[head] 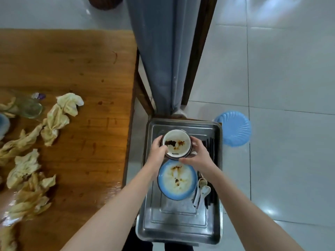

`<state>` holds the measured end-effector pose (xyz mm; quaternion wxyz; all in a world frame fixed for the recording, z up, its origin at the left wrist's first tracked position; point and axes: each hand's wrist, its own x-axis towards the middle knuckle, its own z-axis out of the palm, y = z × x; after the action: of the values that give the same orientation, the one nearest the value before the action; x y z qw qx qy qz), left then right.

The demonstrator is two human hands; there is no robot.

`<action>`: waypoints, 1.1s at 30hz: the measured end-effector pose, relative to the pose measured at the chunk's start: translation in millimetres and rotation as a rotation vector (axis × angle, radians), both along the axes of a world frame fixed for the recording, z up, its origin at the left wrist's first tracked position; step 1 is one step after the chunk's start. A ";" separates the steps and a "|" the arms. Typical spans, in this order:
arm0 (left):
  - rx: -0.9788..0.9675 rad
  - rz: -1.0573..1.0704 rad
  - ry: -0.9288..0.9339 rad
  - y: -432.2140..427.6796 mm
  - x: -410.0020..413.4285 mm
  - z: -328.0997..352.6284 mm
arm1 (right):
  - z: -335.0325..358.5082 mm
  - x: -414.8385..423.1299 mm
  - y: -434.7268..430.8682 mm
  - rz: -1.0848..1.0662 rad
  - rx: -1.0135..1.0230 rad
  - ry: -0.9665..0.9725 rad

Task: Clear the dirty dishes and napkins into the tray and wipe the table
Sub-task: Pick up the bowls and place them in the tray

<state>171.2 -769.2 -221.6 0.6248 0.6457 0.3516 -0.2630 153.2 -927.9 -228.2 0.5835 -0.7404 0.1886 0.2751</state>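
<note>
Head view: left hand and right hand clasp the stacked dirty bowls over the steel tray beyond the blue plate; next, set them down, then fetch the crumpled napkins.

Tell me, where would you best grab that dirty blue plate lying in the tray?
By its near rim, coming from the near side: the blue plate lies flat, open tray floor shows there, while spoons crowd its right and the bowl its far edge.
</note>
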 end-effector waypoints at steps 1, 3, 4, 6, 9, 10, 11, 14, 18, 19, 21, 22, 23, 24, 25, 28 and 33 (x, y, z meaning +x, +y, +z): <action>0.006 0.025 0.013 -1.7 4.5 -10.8 | -9.9 4.5 0.1 0.016 -0.005 0.001; 0.046 0.082 0.040 -4.4 10.2 -29.4 | -29.7 11.7 0.7 0.034 0.023 0.024; 0.071 0.110 0.049 -5.8 12.0 -37.4 | -39.3 14.7 0.8 0.037 0.042 0.038; 0.100 0.125 0.055 -7.0 14.4 -51.5 | -56.6 21.0 0.9 0.051 0.058 0.058; 0.110 0.126 0.071 -5.7 16.7 -70.5 | -77.3 28.3 2.0 0.073 0.082 0.087; 0.116 0.131 0.075 -5.0 17.5 -75.7 | -83.1 29.1 3.0 0.075 0.085 0.095; 0.124 0.131 0.080 -3.9 18.4 -79.9 | -88.2 29.4 4.0 0.073 0.087 0.101; 0.140 0.111 0.092 -0.5 19.6 -87.7 | -99.1 27.8 6.7 0.053 0.104 0.125; 0.159 0.123 0.103 1.8 20.3 -93.0 | -105.1 26.0 7.7 0.058 0.159 0.160; 0.160 0.127 0.102 1.8 19.9 -93.3 | -105.4 25.9 8.1 0.063 0.176 0.171; 0.161 0.136 0.111 1.6 19.7 -92.3 | -103.6 26.1 9.5 0.076 0.197 0.195; 0.165 0.137 0.122 1.3 20.1 -91.7 | -102.5 26.5 10.0 0.082 0.199 0.206; 0.167 0.137 0.137 1.0 20.7 -90.6 | -101.6 26.6 10.1 0.085 0.196 0.215; 0.157 0.139 0.153 0.7 20.8 -87.8 | -99.4 26.2 9.5 0.083 0.193 0.221; 0.141 0.142 0.164 0.4 20.9 -84.1 | -96.5 25.3 8.7 0.073 0.195 0.227; 0.124 0.134 0.167 1.0 19.9 -68.8 | -80.8 21.8 3.2 0.036 0.168 0.225; 0.156 0.083 0.118 2.0 16.1 -24.6 | -42.2 18.4 -6.4 -0.014 0.084 0.184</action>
<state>187.3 -767.3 -246.2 0.5612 0.6605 0.4337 -0.2464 171.7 -934.3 -270.4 0.5962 -0.6854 0.2350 0.3457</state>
